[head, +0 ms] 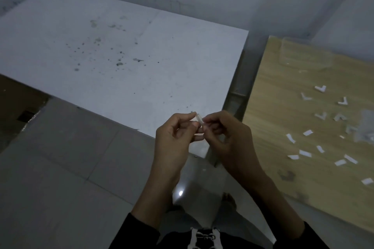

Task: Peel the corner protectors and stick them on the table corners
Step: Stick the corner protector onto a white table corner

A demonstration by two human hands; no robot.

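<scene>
While both meet midair | left hand point(178, 133) pinches corner protector point(199, 120) | right hand point(224, 137) likewise

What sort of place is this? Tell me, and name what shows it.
Probably a plain, dim indoor room used as a makeshift workspace: a grey tiled floor, a stained white rectangular table, and a light wooden table strewn with small white L-shaped corner protectors and peeled white paper strips.
</scene>
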